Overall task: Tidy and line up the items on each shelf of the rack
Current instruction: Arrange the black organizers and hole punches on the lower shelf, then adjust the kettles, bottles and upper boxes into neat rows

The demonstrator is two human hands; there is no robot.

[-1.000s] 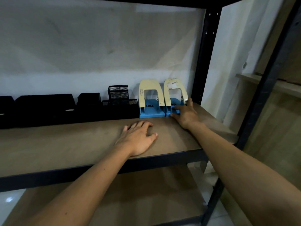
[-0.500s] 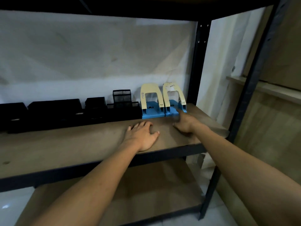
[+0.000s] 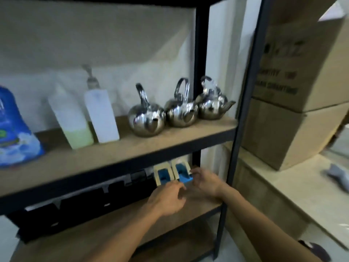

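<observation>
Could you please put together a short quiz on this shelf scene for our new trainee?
1. How many steel kettles stand on the upper shelf? A two, B three, C four.
2. True or false: the two hole punches stand at the left end of the lower shelf.
3. Fill the gap: the row of desk organisers left of the punches is ____ in colour.
Key: 1 B; 2 false, they stand at the right end; 3 black.

Two cream-and-blue hole punches [image 3: 163, 174] side by side, right end of lower shelf [image 3: 79, 237]
</observation>
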